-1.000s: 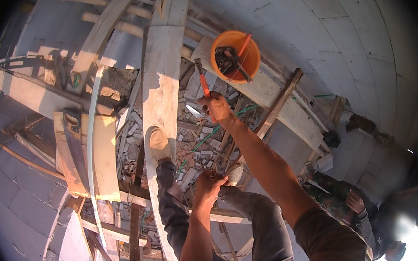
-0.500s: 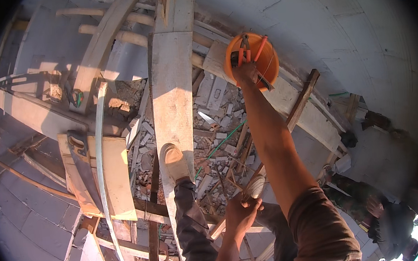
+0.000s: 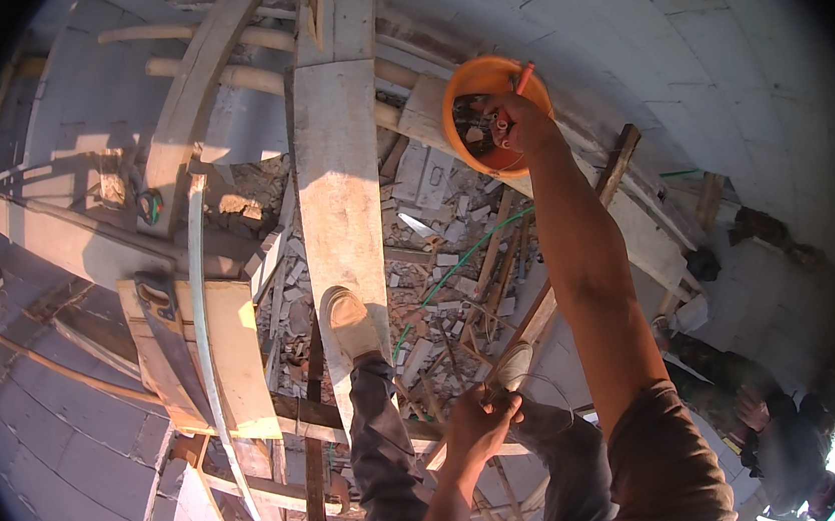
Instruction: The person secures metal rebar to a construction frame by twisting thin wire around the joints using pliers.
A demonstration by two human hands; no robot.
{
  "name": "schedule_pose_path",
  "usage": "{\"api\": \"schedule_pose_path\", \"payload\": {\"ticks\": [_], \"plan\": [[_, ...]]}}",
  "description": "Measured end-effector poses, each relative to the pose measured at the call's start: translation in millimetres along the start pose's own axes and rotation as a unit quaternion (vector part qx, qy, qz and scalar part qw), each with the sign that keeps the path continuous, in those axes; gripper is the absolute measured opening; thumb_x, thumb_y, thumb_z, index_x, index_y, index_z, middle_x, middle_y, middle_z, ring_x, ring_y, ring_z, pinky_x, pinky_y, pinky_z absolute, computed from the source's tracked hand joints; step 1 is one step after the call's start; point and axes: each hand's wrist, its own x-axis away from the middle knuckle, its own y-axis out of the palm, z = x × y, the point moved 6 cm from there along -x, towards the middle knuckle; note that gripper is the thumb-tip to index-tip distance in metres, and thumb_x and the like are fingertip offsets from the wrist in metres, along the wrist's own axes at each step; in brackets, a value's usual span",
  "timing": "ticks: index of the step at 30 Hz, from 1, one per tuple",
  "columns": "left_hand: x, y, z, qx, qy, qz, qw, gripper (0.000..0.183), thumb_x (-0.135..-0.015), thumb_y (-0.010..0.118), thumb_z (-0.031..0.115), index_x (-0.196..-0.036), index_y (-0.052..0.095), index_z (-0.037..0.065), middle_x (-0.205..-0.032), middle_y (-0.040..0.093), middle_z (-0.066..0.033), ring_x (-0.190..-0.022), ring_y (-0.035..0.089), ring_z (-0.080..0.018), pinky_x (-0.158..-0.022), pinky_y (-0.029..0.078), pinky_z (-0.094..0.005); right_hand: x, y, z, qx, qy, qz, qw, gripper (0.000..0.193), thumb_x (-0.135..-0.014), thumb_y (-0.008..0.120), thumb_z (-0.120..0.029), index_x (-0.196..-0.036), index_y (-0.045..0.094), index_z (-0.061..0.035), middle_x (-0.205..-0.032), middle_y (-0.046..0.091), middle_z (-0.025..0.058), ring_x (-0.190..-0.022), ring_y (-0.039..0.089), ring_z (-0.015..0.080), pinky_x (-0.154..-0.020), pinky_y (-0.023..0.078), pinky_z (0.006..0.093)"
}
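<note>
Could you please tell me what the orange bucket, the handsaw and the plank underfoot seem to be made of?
Orange bucket: probably smooth plastic, evenly coloured.
Handsaw: apparently a dull metal blade, thin and grey; handle unclear.
Plank underfoot: seemingly bare wood, pale and matt, with straight edges.

Bucket wall (image 3: pixel 452 99) stands left of right hand (image 3: pixel 523 128).

- Building site, rough and unfinished, by materials and tools on show.
- Broken-brick rubble (image 3: pixel 450 227), loose, light and reddish pieces, at dial centre among timbers.
- Walkway plank (image 3: pixel 335 138), pale wood, from twelve o'clock inward.
- Wooden poles (image 3: pixel 254 77), round, at eleven o'clock.
- Handsaw (image 3: pixel 176 356), against pale board (image 3: pixel 240 348), nine o'clock.
- Orange bucket (image 3: pixel 485 69), with red-handled tool (image 3: pixel 525 77), one o'clock.
- Block wall (image 3: pixel 658 46), bare, joint lines visible, two o'clock.
- Co-worker (image 3: pixel 786 436), four o'clock.
</note>
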Motion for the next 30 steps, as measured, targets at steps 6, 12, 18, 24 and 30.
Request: {"api": "schedule_pose_path", "payload": {"ticks": [6, 12, 18, 24, 30], "plan": [[-4.7, 4.0, -1.0, 0.008, -0.026, -0.02, 0.999, 0.02, -0.089, 0.078, 0.013, -0.081, 0.062, 0.003, -0.069, 0.069, -0.0059, -0.067, 0.063, -0.0079, -0.055, 0.041, -0.0252, 72.5, 4.5, -41.6, -0.044, 0.013, -0.038, 0.998, 0.014, -0.081, 0.067, -0.006, -0.076, 0.054, -0.0084, -0.06, 0.041, 0.0007, -0.045, 0.035, 0.0123, -0.043, 0.028, 0.0278], [-8.2, -0.7, -0.7, -0.028, 0.037, -0.014, 0.999, 0.018, -0.088, 0.078, 0.012, -0.083, 0.065, 0.001, -0.073, 0.073, -0.0088, -0.068, 0.068, -0.013, -0.066, 0.048, -0.0305, 189.3, 17.2, -33.9, 0.013, -0.045, -0.044, 0.998, 0.016, -0.081, 0.068, -0.007, -0.08, 0.053, -0.01, -0.066, 0.049, 0.0018, -0.048, 0.04, 0.0129, -0.042, 0.028, 0.0292], [-10.7, -11.9, -35.5, 0.028, 0.095, 0.055, 0.994, 0.022, -0.085, 0.08, 0.01, -0.078, 0.063, -0.001, -0.071, 0.069, -0.01, -0.062, 0.067, -0.016, -0.059, 0.048, -0.0308, 304.0, 9.9, -18.5, 0.058, -0.073, -0.176, 0.98, 0.02, -0.075, 0.072, -0.006, -0.088, 0.057, -0.0081, -0.078, 0.055, 0.0015, -0.059, 0.05, 0.0122, -0.05, 0.038, 0.0298], [8.3, -42.2, -76.4, 0.076, 0.132, 0.119, 0.981, 0.018, -0.086, 0.077, 0.007, -0.081, 0.062, 0.0, -0.072, 0.07, -0.0092, -0.058, 0.065, -0.0157, -0.057, 0.047, -0.0305, 456.5, -67.6, 39.7, 0.11, 0.022, -0.132, 0.985, 0.024, -0.072, 0.074, -0.004, -0.088, 0.058, -0.0108, -0.069, 0.049, -0.0021, -0.056, 0.048, 0.0117, -0.048, 0.035, 0.0319], [78.6, -28.5, -18.3, 0.128, 0.164, 0.092, 0.974, 0.013, -0.087, 0.075, 0.006, -0.086, 0.065, -0.002, -0.075, 0.071, -0.0105, -0.061, 0.065, -0.0141, -0.055, 0.046, -0.0285, 609.7, -214.6, 80.5, -0.041, 0.05, 0.061, 0.996, 0.025, -0.075, 0.072, -0.001, -0.08, 0.05, -0.0126, -0.071, 0.048, 0.0003, -0.052, 0.048, 0.015, -0.042, 0.036, 0.03]]}}
